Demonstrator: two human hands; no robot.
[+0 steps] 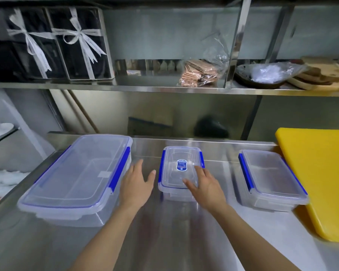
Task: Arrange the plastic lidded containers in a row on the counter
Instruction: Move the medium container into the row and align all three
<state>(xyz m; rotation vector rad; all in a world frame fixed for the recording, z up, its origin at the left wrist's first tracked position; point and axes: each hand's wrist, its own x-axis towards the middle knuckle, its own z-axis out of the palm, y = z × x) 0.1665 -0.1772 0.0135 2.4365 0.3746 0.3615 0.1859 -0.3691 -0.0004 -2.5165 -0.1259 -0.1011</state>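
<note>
Three clear plastic containers with blue-clipped lids stand side by side on the steel counter (184, 237). The large container (76, 177) is at the left. The small container (176, 163), with a blue label on its lid, is in the middle. The medium container (270, 175) is at the right. My left hand (136, 185) hovers open just left of the small container, fingers spread, touching nothing. My right hand (205, 186) rests over the small container's near right corner, its fingers on the lid, not clearly gripping.
A yellow cutting board (321, 173) lies at the right, touching the medium container's side. Above, a steel shelf (145, 88) carries black ribboned boxes (57, 45), a bag of brown packets (200, 73) and wooden boards (321, 75).
</note>
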